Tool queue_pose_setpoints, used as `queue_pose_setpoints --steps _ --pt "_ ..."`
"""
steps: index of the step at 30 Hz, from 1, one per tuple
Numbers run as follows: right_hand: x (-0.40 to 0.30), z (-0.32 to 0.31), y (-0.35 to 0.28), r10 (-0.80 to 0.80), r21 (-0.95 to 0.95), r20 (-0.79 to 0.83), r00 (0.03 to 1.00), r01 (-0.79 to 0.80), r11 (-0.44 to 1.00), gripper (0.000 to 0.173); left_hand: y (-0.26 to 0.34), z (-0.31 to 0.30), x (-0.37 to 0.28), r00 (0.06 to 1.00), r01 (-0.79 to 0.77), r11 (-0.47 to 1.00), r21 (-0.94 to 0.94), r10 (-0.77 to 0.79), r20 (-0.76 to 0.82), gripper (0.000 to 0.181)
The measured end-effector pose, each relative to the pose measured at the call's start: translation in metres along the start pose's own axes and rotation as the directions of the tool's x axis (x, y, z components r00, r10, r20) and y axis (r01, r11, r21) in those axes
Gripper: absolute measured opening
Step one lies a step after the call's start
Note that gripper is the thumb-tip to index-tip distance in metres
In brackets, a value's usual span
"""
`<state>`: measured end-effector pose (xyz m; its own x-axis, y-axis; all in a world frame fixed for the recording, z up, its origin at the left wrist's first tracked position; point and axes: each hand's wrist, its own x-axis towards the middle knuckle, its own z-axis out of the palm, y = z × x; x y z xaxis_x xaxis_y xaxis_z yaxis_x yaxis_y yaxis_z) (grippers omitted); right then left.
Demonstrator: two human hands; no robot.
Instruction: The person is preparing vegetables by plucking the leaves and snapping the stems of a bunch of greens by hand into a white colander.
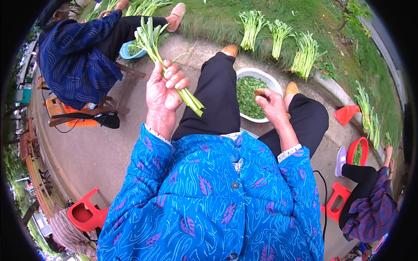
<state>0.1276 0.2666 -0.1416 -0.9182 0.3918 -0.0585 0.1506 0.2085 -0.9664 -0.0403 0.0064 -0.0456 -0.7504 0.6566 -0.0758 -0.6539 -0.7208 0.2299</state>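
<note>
My left hand (168, 84) is closed around a small bunch of leafy green stems (189, 98), leaves pointing up and away, cut ends towards my lap. Over the right side of a white plastic basket (276, 80) is my right hand (269, 101), its thumb and forefinger together at a small brownish bit, perhaps a leaf. Loose green leaves (249, 94) fill much of the basket, which stands on the ground between my feet. Three bundles of the same kind of stems, one of them a thick bundle (305, 57), lie on the grass beyond.
At the left a person in dark blue (75, 58) sits near a light blue basin (132, 52). To the right are a red bag (346, 114), more bundles (365, 107), a red basin (365, 150) and a seated person in plaid (372, 208). A curb (333, 88) edges the grass.
</note>
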Motion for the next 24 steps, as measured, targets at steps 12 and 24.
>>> queue_pose_setpoints --steps 12,24 --pt "-0.021 0.038 -0.093 0.063 0.302 0.365 0.929 -0.182 0.936 0.042 -0.022 0.004 0.01 0.987 -0.035 0.999 -0.02 0.031 -0.16 0.023" --pt "-0.021 0.042 -0.091 0.051 0.28 0.549 0.834 -0.241 0.929 0.029 -0.072 -0.013 0.0 0.976 0.168 0.973 0.156 -0.142 -0.166 0.02"
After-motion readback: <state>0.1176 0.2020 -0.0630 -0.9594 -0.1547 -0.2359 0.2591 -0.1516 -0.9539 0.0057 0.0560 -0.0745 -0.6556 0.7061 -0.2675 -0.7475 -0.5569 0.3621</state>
